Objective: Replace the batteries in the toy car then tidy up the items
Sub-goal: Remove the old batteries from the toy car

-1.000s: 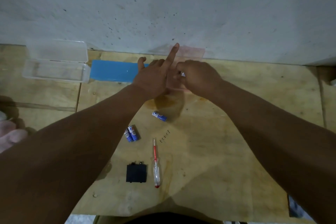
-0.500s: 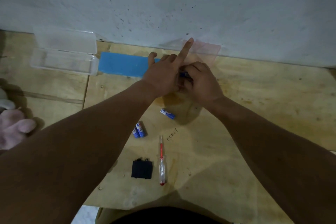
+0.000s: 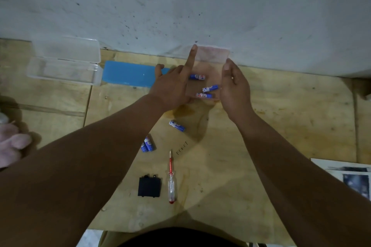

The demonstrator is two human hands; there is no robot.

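A small clear pink box stands open against the wall, its lid raised. Three blue batteries lie inside it. My left hand grips the box's left side, index finger stretched up along the lid. My right hand holds the right side, thumb at the lid's corner. One more blue battery lies loose on the wooden board, and a pair of batteries lies further left. A black battery cover, a red-and-clear screwdriver and several tiny screws lie nearer me. No toy car shows.
A clear plastic case sits open at the back left, with a flat blue case beside it. A pink soft toy is at the left edge, printed paper at the right edge. The wall bounds the back.
My right hand, earlier closed over the box with a battery, has drawn back to the box's right edge. Three batteries now show inside. The view shifted slightly.
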